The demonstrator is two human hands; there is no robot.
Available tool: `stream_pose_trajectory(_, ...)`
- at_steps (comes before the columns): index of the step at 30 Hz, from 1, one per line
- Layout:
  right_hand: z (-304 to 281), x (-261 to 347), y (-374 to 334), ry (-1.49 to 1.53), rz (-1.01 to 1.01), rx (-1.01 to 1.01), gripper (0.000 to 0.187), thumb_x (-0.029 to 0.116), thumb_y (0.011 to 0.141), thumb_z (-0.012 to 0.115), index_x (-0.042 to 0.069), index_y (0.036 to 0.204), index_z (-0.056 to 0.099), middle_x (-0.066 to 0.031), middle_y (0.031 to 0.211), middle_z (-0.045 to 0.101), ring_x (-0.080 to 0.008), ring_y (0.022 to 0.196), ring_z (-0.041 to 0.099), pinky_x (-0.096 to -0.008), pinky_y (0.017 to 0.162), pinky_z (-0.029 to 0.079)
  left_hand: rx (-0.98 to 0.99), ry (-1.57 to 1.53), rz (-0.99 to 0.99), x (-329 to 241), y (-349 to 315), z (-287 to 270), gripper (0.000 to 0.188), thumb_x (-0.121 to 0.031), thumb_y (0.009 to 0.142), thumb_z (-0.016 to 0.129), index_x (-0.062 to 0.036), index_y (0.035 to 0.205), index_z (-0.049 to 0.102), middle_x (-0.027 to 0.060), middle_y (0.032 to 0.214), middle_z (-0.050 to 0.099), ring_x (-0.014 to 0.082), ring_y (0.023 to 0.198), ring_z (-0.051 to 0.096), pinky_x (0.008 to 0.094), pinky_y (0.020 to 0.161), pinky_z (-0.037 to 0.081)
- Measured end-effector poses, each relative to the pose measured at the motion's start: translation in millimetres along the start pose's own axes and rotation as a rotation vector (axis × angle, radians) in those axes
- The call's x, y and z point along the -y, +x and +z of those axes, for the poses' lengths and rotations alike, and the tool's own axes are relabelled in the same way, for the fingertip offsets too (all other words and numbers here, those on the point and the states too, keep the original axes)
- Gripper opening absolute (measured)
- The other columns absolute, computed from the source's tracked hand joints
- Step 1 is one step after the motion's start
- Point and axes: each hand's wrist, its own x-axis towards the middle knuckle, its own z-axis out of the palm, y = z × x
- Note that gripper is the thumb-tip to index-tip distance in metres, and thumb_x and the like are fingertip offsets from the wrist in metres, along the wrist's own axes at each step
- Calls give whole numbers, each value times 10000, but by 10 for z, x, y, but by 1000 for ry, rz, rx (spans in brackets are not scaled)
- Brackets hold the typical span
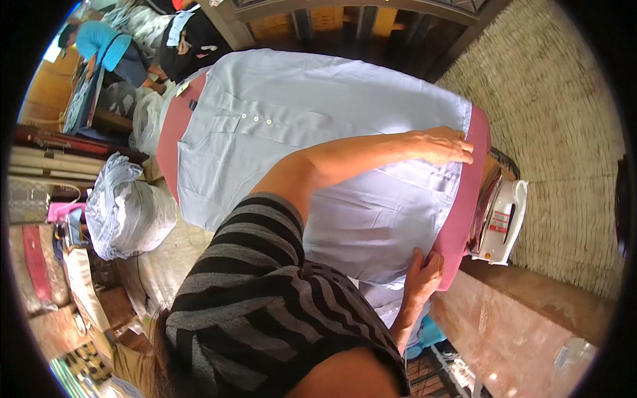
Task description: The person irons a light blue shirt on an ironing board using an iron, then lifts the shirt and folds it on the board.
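Note:
A light blue-grey shirt (265, 159) with a short buttoned placket lies spread over a padded red ironing board (464, 219), its hem toward the right end. My left arm reaches across the cloth, and my left hand (439, 145) rests on the hem at the board's far right, fingers stretched over the edge of the fabric. Lower down, my right hand (423, 275) is at the near corner of the hem, thumb and fingers closed on the cloth by the board's edge. Just beyond the board's right end stands a white iron (502, 222), touched by neither hand.
Left of the board sits a large bundle of pale garments (129, 212) in clear plastic. A person in a blue top (106, 45) bends over at the upper left. Dark wooden furniture (358, 23) borders the far side; a stone-like slab (504, 331) lies at lower right.

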Motion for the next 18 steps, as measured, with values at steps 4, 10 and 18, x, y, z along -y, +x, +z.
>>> stream_pose_trajectory(4, 22, -29, -15, 147, -187, -128, 240, 136, 918, 697, -53, 985, 567, -207, 839, 578, -372, 750, 560, -473, 666, 444, 22, 31, -10, 98, 98, -116, 194, -86, 846, 634, -114, 1033, 589, 92, 979, 516, 270, 1017, 566, 425, 755, 499)
stream_pose_trajectory(10, -61, -264, -71, 381, 62, 171, 135, -17, 943, 578, -5, 1061, 512, -147, 918, 632, -160, 841, 583, -316, 705, 462, -266, -27, 90, 45, -85, -155, 66, -143, 919, 602, -137, 982, 582, 59, 955, 544, 292, 899, 599, 422, 739, 502)
stream_pose_trajectory(18, -524, -939, -312, 915, 67, 272, 414, -108, 925, 533, 44, 1290, 409, -127, 1127, 614, -179, 1043, 566, -290, 944, 417, -593, -174, -50, -654, -60, 89, 34, -197, 942, 593, -170, 960, 583, 54, 991, 557, 274, 942, 600, 424, 746, 508)
